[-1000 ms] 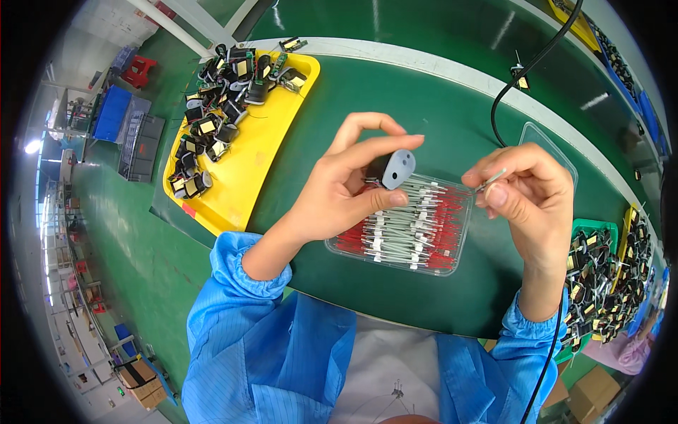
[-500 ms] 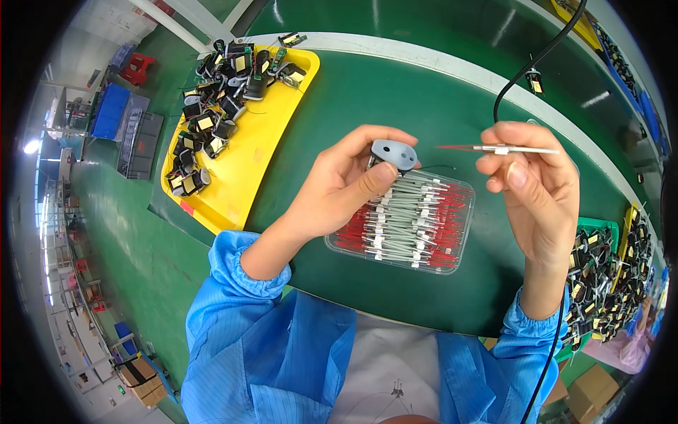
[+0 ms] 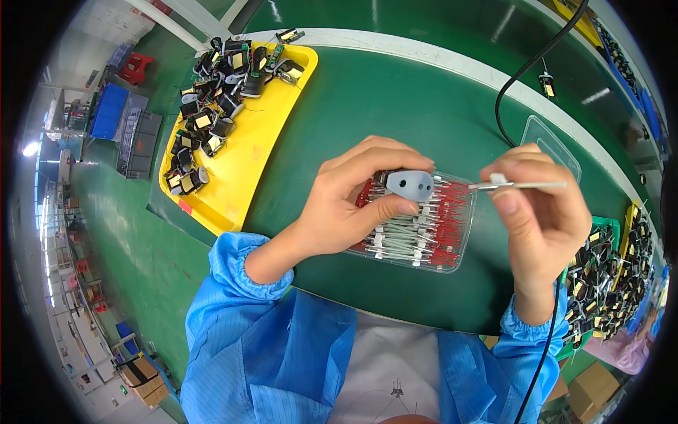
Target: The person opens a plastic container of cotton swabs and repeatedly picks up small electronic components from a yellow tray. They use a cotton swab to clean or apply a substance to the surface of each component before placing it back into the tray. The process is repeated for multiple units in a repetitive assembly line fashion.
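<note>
My left hand (image 3: 349, 201) pinches a small grey rubber disc with two holes (image 3: 410, 184) between thumb and fingers, above a clear plastic tray (image 3: 459, 251). That tray holds several grey-and-red sleeved wire pins (image 3: 413, 237). My right hand (image 3: 544, 219) grips one thin metal pin (image 3: 519, 185) horizontally, its tip pointing left toward the disc with a small gap between them. Both forearms wear blue sleeves.
A yellow tray (image 3: 244, 166) at the left carries several black and yellow wound components (image 3: 212, 106). A green bin (image 3: 611, 226) with similar parts (image 3: 600, 283) sits at the right. A black cable (image 3: 522, 74) crosses the green mat, and an empty clear tray (image 3: 551, 141) lies behind my right hand.
The disc has come down and turned so its holes face the pin. My right hand has brought the pin lower and closer to the disc.
</note>
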### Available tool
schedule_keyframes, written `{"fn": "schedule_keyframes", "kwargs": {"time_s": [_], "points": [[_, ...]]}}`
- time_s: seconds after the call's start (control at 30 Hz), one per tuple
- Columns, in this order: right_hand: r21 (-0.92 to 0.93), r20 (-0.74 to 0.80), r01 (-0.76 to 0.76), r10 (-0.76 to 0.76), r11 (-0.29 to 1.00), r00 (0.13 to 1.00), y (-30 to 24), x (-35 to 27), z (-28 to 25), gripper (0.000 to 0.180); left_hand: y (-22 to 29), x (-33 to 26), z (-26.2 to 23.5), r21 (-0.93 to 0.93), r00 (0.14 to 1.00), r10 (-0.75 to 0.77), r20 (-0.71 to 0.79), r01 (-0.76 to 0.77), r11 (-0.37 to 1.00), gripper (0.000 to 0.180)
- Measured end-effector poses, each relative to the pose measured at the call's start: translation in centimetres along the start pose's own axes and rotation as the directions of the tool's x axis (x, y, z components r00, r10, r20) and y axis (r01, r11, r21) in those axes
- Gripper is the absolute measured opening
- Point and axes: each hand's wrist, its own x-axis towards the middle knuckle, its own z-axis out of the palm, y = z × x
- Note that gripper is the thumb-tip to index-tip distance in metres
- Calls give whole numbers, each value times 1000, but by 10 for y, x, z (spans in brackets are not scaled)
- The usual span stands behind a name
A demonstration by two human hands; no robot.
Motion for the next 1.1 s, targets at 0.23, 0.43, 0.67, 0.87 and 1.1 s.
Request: {"fn": "schedule_keyframes", "kwargs": {"time_s": [0.23,0.43,0.67,0.87,1.1], "points": [[-65,21,31,-29,997,999,-5,-6,3,19,-1,1,1,37,997,72,27,-73,997,44],[-81,-8,32,-33,996,999,-5,-7,5,20,-1,0,2,76,995,101,3,-100,992,44],[-180,60,227,-220,957,974,-3,-5,2,21,0,-2,5,-83,998,50,-31,-53,995,46],[-226,75,330,-321,917,944,-3,-5,4,24,3,-4,9,-196,998,-32,-62,19,980,48],[-310,156,360,-327,880,932,-8,-4,6,27,5,-5,11,-288,990,-97,-99,65,956,46]]}}
